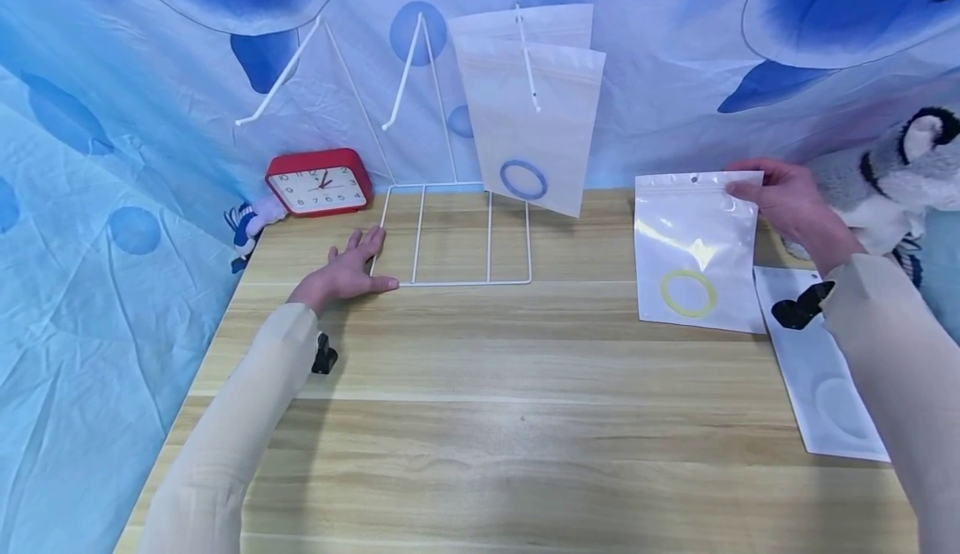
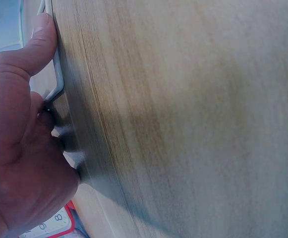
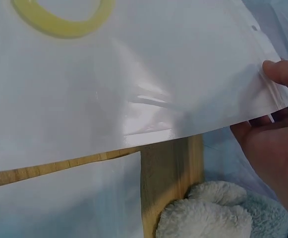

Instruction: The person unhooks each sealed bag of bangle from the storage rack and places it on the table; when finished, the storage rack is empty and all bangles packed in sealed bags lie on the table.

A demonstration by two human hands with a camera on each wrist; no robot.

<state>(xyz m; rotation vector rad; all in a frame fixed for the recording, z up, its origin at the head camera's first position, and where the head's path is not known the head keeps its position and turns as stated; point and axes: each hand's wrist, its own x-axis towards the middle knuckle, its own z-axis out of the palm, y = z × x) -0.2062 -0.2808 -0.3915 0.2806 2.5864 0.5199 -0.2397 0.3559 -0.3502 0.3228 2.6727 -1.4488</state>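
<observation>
My right hand pinches the top right corner of a white zip bag between thumb and fingers. A yellow ring shows through the bag's lower part. My left hand rests with fingers spread on the left end of a white wire rack, its thumb lying along the front wire. On the rack's right prong hang two white bags, the front bag with a blue ring in it. Two other prongs stand bare to the left.
A red clock stands just behind my left hand. Another white bag lies on the table under my right forearm. A grey and white plush toy sits at the right edge, and a small plush at the left.
</observation>
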